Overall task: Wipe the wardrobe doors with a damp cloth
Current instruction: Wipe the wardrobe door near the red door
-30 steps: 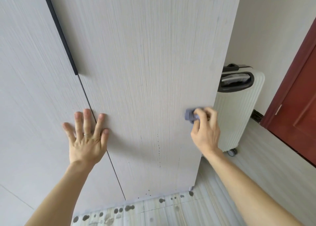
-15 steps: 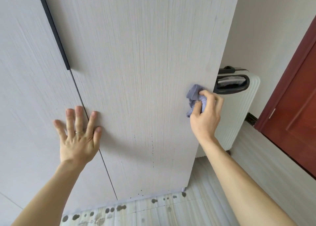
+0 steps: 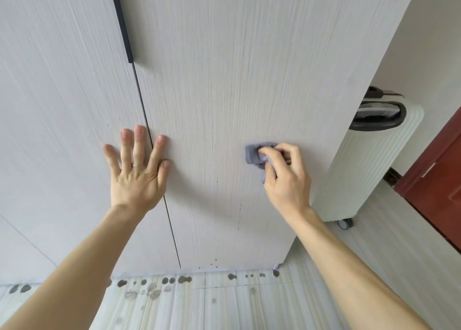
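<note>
The small grey-blue bunched damp cloth (image 3: 254,153) sits under the fingertips of the right hand (image 3: 287,177), which curls round it and presses it against the pale, vertically grained wooden wardrobe door (image 3: 237,67). That door stands tall, its long axis rising above both hands and dropping below the wrists toward the floor, so most of its surface lies up and down from the cloth, not sideways. The left hand (image 3: 138,172) is spread wide, palm flat, lying across the thin dark seam between this door and the matching pale door (image 3: 62,92) on its outer side. It holds nothing and seems to brace. The right hand is the one at the work, well apart from the left. Between the hands and a little below, a thin trail of small dark specks (image 3: 216,180) runs down the door. I judge the next stroke should go down and slightly toward the left hand to catch them. One corner of the cloth pokes out beyond the fingers
</note>
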